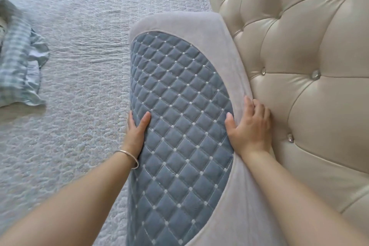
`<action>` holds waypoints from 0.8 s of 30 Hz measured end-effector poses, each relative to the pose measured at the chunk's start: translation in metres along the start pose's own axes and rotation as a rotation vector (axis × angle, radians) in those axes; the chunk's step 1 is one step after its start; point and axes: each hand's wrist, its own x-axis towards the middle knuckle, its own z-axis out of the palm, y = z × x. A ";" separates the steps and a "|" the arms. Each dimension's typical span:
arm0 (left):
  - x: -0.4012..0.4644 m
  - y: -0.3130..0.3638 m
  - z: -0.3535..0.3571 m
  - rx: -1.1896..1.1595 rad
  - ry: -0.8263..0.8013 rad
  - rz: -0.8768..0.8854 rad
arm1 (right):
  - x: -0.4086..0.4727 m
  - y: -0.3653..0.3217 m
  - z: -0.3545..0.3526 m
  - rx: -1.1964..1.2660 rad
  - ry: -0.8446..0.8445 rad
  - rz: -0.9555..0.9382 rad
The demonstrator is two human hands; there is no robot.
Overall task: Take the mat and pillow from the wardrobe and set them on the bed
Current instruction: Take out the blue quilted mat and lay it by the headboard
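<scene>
Nearest to me, the person's two bare forearms reached out over the bed, a thin bangle [127, 157] on the left wrist. Between the hands stood the pillow [179, 118], long, grey-edged, with a blue quilted panel facing up.

The left hand [136, 132] clasped the pillow's left edge, thumb on the quilted face and fingers wrapped out of sight behind. The right hand [249, 126] lay flatter on the grey border at the right edge, thumb on the front and fingertips tucked into the seam where pillow met headboard [299, 66]. I judged it was holding that edge, though how far the fingers curled I could not tell. A hand on each side seemed meant to keep the pillow straight while settling it against the headboard.

The pillow was already on the bed, its right side touching the tufted cream padding, so no room remained that way. To the left, the textured grey mat [83, 56] lay spread wide, giving plenty of room to slide the pillow. Whether that covering was truly the mat, I only supposed.

Further left, well apart, a crumpled checked cloth [20, 62] lay by the edge. At the far end, something greenish sat too blurred to name.
</scene>
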 end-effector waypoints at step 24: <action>-0.198 0.142 -0.082 0.328 0.051 0.276 | -0.109 -0.133 -0.183 -0.057 -0.411 -0.354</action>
